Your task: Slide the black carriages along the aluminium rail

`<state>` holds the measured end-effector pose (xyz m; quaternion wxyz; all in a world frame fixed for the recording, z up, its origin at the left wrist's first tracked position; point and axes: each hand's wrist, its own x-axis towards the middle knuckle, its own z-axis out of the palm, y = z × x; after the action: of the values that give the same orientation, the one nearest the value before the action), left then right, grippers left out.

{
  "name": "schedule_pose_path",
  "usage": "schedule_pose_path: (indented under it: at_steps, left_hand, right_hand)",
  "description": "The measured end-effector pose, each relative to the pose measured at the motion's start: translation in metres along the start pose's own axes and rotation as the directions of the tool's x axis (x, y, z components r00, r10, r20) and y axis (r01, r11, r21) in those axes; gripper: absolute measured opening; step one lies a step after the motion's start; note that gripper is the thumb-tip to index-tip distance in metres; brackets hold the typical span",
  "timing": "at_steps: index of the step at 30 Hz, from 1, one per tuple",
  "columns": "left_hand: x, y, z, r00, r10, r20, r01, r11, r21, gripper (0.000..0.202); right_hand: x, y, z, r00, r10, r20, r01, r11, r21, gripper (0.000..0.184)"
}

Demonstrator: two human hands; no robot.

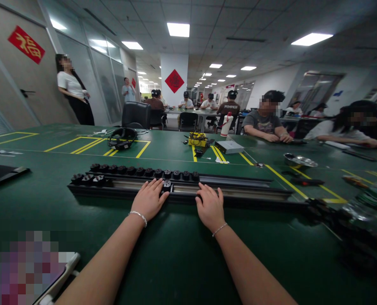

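Observation:
A long black track (239, 195) with a metal strip inside lies across the table before me. My left hand (148, 199) rests on the track's near side, fingers stretched over it and thumb apart at the front edge. Just right of those fingers, a small black block with a slotted pale top, like a socket module (167, 185), sits in the track. My right hand (210, 203) touches the track farther right, fingers spread and holding nothing visible. Several similar modules (87, 179) stand at the track's left end. Behind it, a second black track (235, 181) carries a row of them.
Beyond the tracks are a black headset (122, 137), a yellow item with black cable (197, 139), a grey box (229, 147) and a metal bowl (300, 160). A plastic bottle (370, 199) lies right; a phone-like device (61, 275) is near left. People sit across the table.

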<state>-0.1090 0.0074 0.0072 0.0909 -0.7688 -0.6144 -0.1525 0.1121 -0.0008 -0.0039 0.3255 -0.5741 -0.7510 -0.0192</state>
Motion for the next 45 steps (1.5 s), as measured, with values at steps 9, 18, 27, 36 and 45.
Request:
schedule_pose_path:
  at_steps: [9, 18, 27, 36, 45]
  left_hand:
    - [-0.001, -0.001, 0.000, 1.000, -0.024, -0.019, 0.024, 1.000, -0.017, 0.053]
    - [0.000, 0.000, 0.000, 0.999, -0.051, -0.012, 0.050, 0.998, -0.030, 0.052]
    - [-0.002, 0.007, 0.000, 0.995, -0.078, -0.056, 0.078, 0.997, 0.001, 0.051]
    - [-0.002, 0.011, -0.002, 0.994, -0.101, -0.048, 0.100, 0.995, -0.005, 0.049]
    - [-0.002, 0.012, -0.002, 0.994, -0.102, -0.046, 0.101, 0.995, -0.006, 0.049]
  right_hand:
    - [0.001, 0.000, 0.001, 1.000, 0.001, -0.004, -0.001, 1.000, -0.006, 0.015]
    - [0.000, -0.001, -0.001, 1.000, -0.001, 0.006, 0.001, 1.000, -0.026, 0.017]
    - [0.000, -0.002, -0.001, 1.000, -0.002, 0.004, 0.002, 1.000, -0.017, 0.017]
    - [0.000, -0.003, -0.001, 1.000, 0.001, -0.009, -0.001, 1.000, -0.022, 0.015]
    - [0.000, -0.003, -0.002, 1.000, 0.008, -0.016, -0.008, 1.000, 0.009, 0.013]
